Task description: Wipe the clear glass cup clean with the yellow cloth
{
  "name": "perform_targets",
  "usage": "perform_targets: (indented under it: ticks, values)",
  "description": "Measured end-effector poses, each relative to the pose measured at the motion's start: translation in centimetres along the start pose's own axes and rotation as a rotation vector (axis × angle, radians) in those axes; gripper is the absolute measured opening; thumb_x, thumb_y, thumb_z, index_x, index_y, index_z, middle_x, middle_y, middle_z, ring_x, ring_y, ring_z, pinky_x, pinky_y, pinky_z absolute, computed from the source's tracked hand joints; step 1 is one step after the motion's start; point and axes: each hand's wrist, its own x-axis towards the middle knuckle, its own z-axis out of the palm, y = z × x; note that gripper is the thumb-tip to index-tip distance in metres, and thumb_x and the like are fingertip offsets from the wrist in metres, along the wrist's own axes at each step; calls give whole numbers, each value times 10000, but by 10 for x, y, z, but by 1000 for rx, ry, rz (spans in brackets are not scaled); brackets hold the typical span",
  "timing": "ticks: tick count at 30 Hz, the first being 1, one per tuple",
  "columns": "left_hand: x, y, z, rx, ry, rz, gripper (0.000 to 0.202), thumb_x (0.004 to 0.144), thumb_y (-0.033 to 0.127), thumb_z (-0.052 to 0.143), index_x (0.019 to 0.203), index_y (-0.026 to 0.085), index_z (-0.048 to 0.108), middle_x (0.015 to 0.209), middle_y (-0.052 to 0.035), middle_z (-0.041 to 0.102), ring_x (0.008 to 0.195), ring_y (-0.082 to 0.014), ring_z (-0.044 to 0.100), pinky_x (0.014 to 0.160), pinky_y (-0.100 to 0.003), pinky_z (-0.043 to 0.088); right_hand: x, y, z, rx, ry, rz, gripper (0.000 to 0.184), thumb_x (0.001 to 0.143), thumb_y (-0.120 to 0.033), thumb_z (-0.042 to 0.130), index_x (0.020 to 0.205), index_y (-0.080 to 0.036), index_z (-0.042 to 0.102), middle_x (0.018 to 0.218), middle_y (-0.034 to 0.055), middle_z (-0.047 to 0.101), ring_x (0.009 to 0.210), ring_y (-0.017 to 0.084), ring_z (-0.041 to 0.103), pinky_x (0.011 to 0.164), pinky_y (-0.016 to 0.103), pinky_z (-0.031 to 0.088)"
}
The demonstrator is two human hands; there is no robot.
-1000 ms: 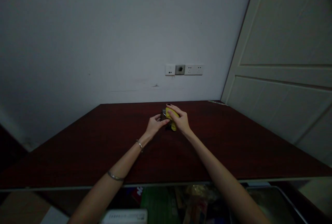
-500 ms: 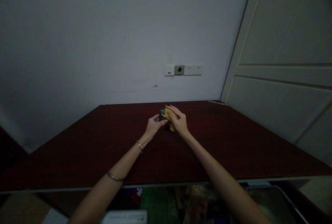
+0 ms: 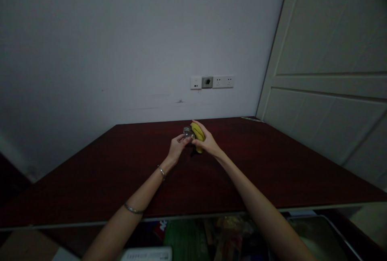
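Over the far middle of the dark red tabletop (image 3: 127, 160), my left hand (image 3: 176, 148) is closed around a small clear glass-like object (image 3: 188, 132), whose exact kind I cannot make out. My right hand (image 3: 209, 143) grips a yellow cloth (image 3: 198, 132) between thumb and fingers, right beside the clear object. The cloth's lower end hangs below my right thumb. Both hands almost meet, and the cloth's left edge is at or against the clear object; actual contact is hard to tell.
A pale wall with a row of sockets (image 3: 212, 82) rises behind the table. At the right stands a white panelled door (image 3: 326, 67). Below the table's front edge are a green item (image 3: 186, 241), a white box (image 3: 146, 253), clear-wrapped packages (image 3: 231, 233) and a framed tray (image 3: 320, 237).
My right hand has opened out around the cloth, showing more of it. The clear object shows brighter and has shifted slightly left. The camera view has shifted a little.
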Motion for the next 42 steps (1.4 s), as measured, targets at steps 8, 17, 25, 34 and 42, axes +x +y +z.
perform_targets:
  ticks: [8,17,25,34,42]
  values:
    - [5,-7,-7,-4,-74,-107,522,674,539,606,932,86,637,877,-99,656,738,-162,591,631,-241,451,-1,6,3,-213,41,-50,905,512,-331,787,1308,-245,365,1289,87,454,1184,246,441,1031,391,322]
    - [15,-12,-23,79,-248,7,971,602,451,719,1375,222,177,1372,-179,332,1124,-269,487,912,-409,417,6,11,0,-75,205,135,780,534,-350,767,1224,-162,455,1233,121,524,1107,230,522,983,360,393]
    - [9,-7,-12,54,-224,59,890,513,201,791,1273,174,329,1263,-163,472,1057,-251,551,903,-416,453,4,10,4,-93,188,188,678,589,-388,725,1183,-152,500,1184,122,564,1077,224,548,960,357,411]
    - [7,-2,-10,142,-165,77,746,514,213,787,1162,122,427,1123,-145,576,977,-235,595,872,-388,477,2,11,2,-85,76,146,586,758,-490,544,1268,-220,443,1247,75,529,1130,204,509,994,351,370]
    - [0,2,-4,206,-216,126,744,533,255,777,1177,133,426,1159,-144,556,1027,-244,568,880,-374,470,7,17,-2,-72,150,117,471,807,-515,457,1158,-221,567,1180,51,590,1080,199,541,961,347,397]
